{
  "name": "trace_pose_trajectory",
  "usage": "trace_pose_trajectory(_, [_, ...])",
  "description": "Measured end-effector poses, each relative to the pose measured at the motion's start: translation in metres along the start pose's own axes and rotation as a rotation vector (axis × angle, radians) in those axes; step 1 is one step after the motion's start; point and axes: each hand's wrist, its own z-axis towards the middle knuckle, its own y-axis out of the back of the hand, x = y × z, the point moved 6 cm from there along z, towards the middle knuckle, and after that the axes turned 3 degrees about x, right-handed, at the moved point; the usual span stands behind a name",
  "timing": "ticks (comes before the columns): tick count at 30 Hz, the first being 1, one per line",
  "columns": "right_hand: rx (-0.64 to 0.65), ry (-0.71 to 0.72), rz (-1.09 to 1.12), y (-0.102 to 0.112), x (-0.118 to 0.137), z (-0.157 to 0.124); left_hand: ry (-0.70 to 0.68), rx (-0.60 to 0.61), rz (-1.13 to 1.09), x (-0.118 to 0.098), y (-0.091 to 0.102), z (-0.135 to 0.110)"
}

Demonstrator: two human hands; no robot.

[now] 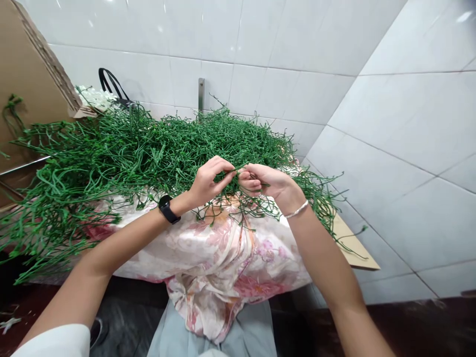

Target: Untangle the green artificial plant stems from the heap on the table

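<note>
A great heap of green plastic stems [122, 158] covers most of the desk [353, 243], thin and wiry, each strand branching into short curled tips like artificial fern or seaweed. They are a deep, even green with a slight sheen, tangled over one another so that single pieces are hard to follow. The heap spills off the near left edge in long drooping sprays and thins out to a few loose strands on the right.

Both hands meet at the front of the heap, just above the edge. The left hand [208, 181], with a black band on the wrist, has its grip closed, fingertips pinched on one green stem [235, 170] that runs across to the other hand. The right hand [266, 183], with a thin silver bracelet, is curled shut on the same stem from the other end, thumb pressed against the fingers. The two sets of fingertips nearly touch.

Under the heap lies a floral cloth [219, 263], pale with pink and orange blooms, hanging in folds over the front of the desk toward the person's lap. A cardboard box [29, 84] stands at the left, and a black-handled bag [111, 91] sits behind the heap against the white tiled wall [282, 44].
</note>
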Motion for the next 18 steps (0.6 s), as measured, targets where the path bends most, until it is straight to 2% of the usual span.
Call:
trace_pose_trajectory(3, [-0.071, 0.016, -0.048, 0.006, 0.002, -0.002, 0.003, -0.030, 0.007, -0.002, 0.006, 0.001])
trace_pose_trajectory(6, [-0.249, 0.109, -0.205, 0.019, 0.013, -0.010, 0.202, -0.170, -0.096, 0.013, 0.017, 0.001])
trace_pose_trajectory(9, [-0.405, 0.179, -0.519, 0.028, 0.027, -0.024, 0.415, -0.271, -0.319, 0.033, 0.020, -0.002])
trace_pose_trajectory(12, [-0.428, 0.047, -0.890, 0.034, 0.029, -0.036, 0.531, -0.247, -0.488, 0.046, 0.012, -0.003])
trace_pose_trajectory(15, [-0.458, -0.129, -1.163, 0.044, 0.027, -0.047, 0.561, -0.231, -0.532, 0.050, 0.009, -0.004])
trace_pose_trajectory(18, [-0.604, -0.106, -1.247, 0.052, 0.035, -0.055, 0.550, -0.202, -0.546, 0.050, 0.007, -0.003])
